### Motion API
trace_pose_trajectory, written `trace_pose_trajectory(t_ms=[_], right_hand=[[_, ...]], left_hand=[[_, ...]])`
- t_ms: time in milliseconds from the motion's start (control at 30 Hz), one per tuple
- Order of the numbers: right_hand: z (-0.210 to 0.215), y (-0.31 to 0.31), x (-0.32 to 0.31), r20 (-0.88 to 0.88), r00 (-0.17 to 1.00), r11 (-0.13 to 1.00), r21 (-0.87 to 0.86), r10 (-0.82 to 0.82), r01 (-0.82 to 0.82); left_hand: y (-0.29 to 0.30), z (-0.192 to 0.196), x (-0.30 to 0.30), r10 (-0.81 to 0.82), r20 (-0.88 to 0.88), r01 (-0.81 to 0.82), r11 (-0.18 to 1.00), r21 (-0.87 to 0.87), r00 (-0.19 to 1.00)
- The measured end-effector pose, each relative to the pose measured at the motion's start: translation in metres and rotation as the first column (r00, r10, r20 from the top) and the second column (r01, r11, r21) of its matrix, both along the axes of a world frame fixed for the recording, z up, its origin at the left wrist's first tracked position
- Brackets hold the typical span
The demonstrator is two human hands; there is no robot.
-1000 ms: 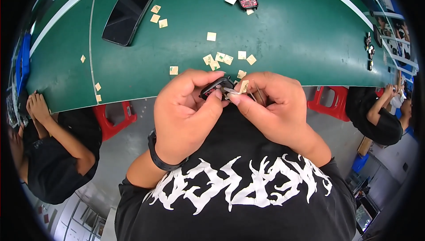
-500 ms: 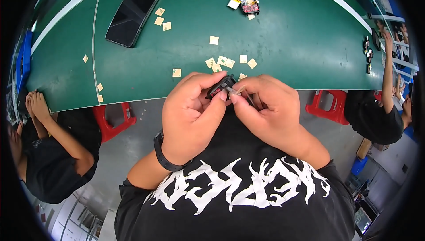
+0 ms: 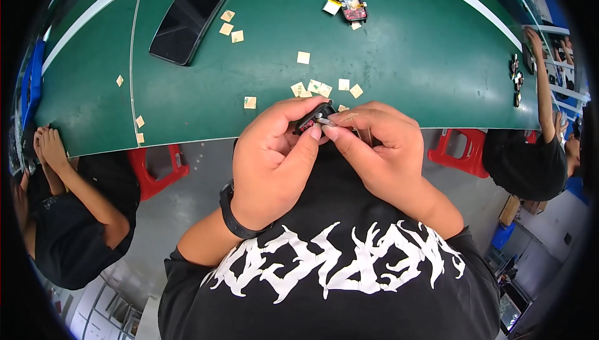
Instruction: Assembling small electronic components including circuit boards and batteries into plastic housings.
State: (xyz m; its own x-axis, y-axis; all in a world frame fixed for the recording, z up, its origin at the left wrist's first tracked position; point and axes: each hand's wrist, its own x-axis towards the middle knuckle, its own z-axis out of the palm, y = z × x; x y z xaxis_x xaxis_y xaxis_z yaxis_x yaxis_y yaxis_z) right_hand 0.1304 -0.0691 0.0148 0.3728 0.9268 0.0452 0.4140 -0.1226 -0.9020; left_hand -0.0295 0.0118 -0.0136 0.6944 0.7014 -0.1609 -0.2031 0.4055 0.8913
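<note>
Near the table's front edge, my left hand is closed round a small black watch case, tilted, with a bit of red circuit board showing inside it. My right hand meets it from the other side, thumb and forefinger pinched on a small silvery piece at the case's opening. What that piece is, and whether it is fixed to the case, I cannot tell. Just beyond my fingertips lie several small square cream stickers on the green table.
A second open watch case with a small battery pouch lies farther back. A large black phone rests at the back left. Red stools stand on both sides; co-workers sit left and right. Small black parts lie far right.
The silvery piece now lies flatter across the case's opening, and my right fingertips have shifted slightly. My left hand keeps its hold on the case.
</note>
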Motion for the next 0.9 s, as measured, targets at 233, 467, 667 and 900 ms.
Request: trace_pose_trajectory(t_ms=[233, 467, 667, 900], right_hand=[[-0.006, -0.004, -0.004, -0.486, 0.861, 0.979, -0.196, -0.150, 0.061], [-0.005, 0.005, 0.002, -0.488, 0.856, 0.973, -0.220, -0.170, 0.068], [-0.007, 0.013, 0.011, -0.786, 0.565, 0.930, -0.357, -0.251, -0.084], [0.004, 0.030, -0.002, -0.804, 0.564, 0.943, -0.309, -0.188, -0.126]], left_hand=[[-0.002, 0.000, -0.001, -0.004, 0.000, 0.004, 0.999, 0.054, 1.000], [-0.004, -0.005, -0.006, 0.001, 0.046, 0.001, 0.999, -0.041, 0.999], [0.003, -0.009, -0.010, -0.052, 0.135, 0.066, 0.993, -0.098, 0.989], [0.016, -0.001, -0.012, 0.022, 0.209, 0.100, 0.826, -0.555, 0.978]])
